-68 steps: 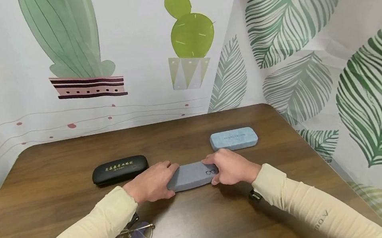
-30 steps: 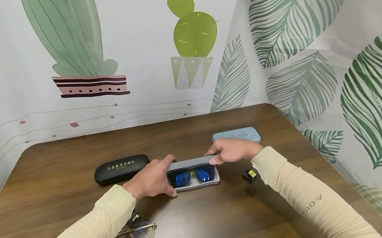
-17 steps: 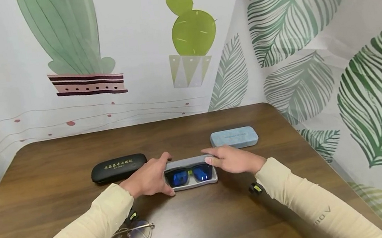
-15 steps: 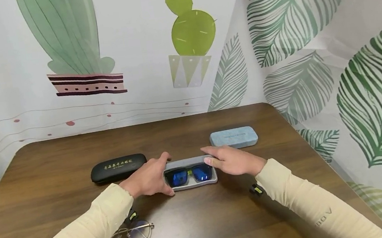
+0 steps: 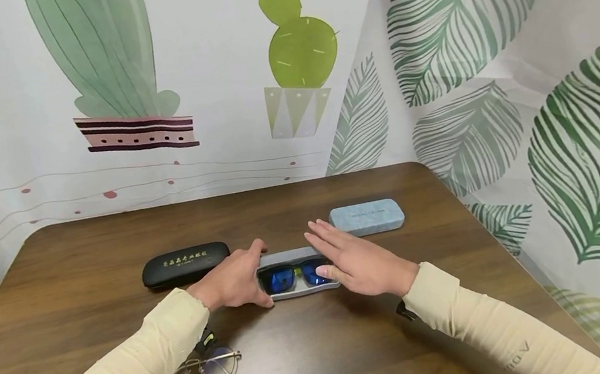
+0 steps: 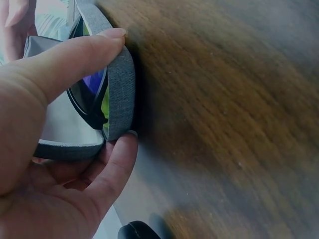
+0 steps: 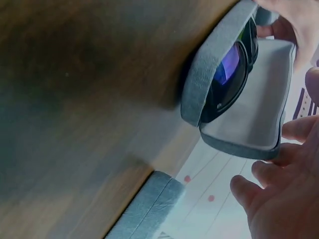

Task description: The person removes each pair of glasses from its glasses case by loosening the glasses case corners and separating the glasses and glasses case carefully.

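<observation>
A grey eyeglass case (image 5: 289, 255) lies at the middle of the table with its lid raised. Inside it sit dark-framed sunglasses (image 5: 282, 279) with blue mirrored lenses. My left hand (image 5: 232, 279) grips the left end of the case; in the left wrist view the thumb presses over the front wall (image 6: 121, 94) and the fingers are behind. My right hand (image 5: 367, 263) is by the right end with fingers extended, its thumb in front of the right lens. The right wrist view shows those fingers (image 7: 266, 174) close behind the raised lid (image 7: 264, 94); contact is hard to tell.
A black eyeglass case (image 5: 186, 265) with gold lettering lies left of my left hand. Behind my right hand is a light blue case (image 5: 368, 218). Thin-framed round glasses (image 5: 220, 368) lie near my left forearm. A patterned wall covering (image 5: 229, 82) stands behind the table (image 5: 311, 356).
The grey case was closed at first; its lid is now up and the sunglasses show. My right hand has let go of the lid and extended its fingers. My left hand stays at the left end.
</observation>
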`<state>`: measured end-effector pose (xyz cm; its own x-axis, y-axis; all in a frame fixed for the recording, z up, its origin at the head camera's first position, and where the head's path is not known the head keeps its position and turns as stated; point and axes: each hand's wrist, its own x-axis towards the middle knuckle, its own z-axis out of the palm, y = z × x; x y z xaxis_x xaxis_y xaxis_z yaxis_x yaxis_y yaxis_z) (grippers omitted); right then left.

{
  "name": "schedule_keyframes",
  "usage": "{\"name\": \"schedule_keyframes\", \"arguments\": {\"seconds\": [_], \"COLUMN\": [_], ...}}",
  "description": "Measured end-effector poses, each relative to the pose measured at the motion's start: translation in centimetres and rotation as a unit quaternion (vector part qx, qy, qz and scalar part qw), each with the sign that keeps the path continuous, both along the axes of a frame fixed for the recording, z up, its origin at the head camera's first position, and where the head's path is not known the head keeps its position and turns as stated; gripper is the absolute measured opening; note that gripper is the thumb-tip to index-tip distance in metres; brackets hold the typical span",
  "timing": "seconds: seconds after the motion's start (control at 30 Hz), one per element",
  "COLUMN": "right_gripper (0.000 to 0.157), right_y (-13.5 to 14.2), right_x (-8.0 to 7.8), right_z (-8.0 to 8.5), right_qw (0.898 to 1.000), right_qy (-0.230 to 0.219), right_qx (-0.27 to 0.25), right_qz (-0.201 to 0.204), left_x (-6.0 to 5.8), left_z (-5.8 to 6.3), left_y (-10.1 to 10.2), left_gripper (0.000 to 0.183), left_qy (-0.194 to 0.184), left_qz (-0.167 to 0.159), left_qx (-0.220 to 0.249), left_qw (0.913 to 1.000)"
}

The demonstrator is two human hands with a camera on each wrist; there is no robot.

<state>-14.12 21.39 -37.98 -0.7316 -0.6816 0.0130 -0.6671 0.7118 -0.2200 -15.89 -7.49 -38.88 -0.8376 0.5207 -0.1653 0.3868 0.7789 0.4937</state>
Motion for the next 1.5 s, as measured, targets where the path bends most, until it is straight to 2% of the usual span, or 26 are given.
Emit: {"name": "schedule_keyframes", "arguments": {"seconds": [0.1,0.2,0.4,0.5,0.63,1.0,1.23,1.5], "right_gripper": [0.072,0.069,0.061,0.056,0.052,0.050,0.052,0.048], "right_y": [0.0,-0.1,-0.5,-0.8,-1.2,-2.1,-3.4,-4.6], "right_x": [0.5,1.1,2.3,2.7,2.9,2.6,1.8,1.4], "right_z": [-0.2,-0.4,-0.7,-1.0,-1.4,-2.1,-2.4,-2.7], "right_qw": [0.999,0.994,0.967,0.957,0.950,0.947,0.957,0.961], "right_qy": [0.030,0.081,0.206,0.229,0.238,0.246,0.237,0.230], "right_qx": [0.011,0.016,0.042,0.041,0.037,0.062,0.092,0.106], "right_qz": [0.025,0.067,0.142,0.172,0.197,0.196,0.141,0.112], "left_x": [0.0,-0.1,-0.3,-0.3,-0.3,-0.3,-0.3,-0.3], "left_z": [-0.1,-0.2,-0.2,-0.2,-0.2,-0.2,0.0,-0.2], "left_y": [0.1,0.1,0.2,0.2,0.3,0.4,0.0,-0.1], "left_gripper": [0.101,0.101,0.101,0.101,0.102,0.100,0.099,0.098], "left_qy": [0.001,0.003,0.010,0.011,0.011,0.019,0.007,0.011], "left_qz": [0.000,0.002,0.001,-0.001,-0.002,-0.001,0.002,-0.004], "left_qx": [-0.003,-0.005,-0.005,-0.004,-0.007,-0.010,-0.006,-0.001], "left_qw": [1.0000,1.0000,0.9999,0.9999,0.9999,0.9998,1.0000,0.9999]}}
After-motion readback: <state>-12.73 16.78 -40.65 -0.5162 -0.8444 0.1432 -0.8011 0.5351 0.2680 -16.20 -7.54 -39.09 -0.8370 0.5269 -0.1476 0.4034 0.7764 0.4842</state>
